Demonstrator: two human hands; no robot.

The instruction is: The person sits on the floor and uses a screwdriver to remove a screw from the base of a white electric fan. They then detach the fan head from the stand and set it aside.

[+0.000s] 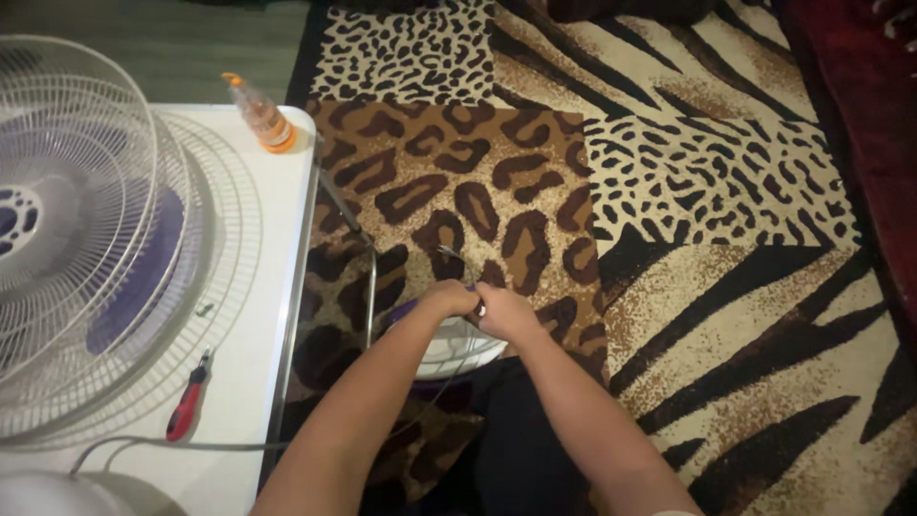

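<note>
Both my hands meet low in the middle of the head view, over the animal-print carpet. My left hand (pixel 447 299) and my right hand (pixel 506 313) are closed together on a thin grey cable (pixel 455 256) whose end sticks up past my fingers. Just under them lies a white round fan part (pixel 458 352) with a purple piece at its left edge; the cable runs down across it. Whether my hands also touch the white part is unclear.
A white table (pixel 287 191) at left carries a white fan with purple blades (pixel 86 239), a loose wire grille, a red-handled screwdriver (pixel 188 399), a small orange-capped bottle (pixel 260 113) and a grey cord. A dark red edge (pixel 874 115) borders the carpet's right side.
</note>
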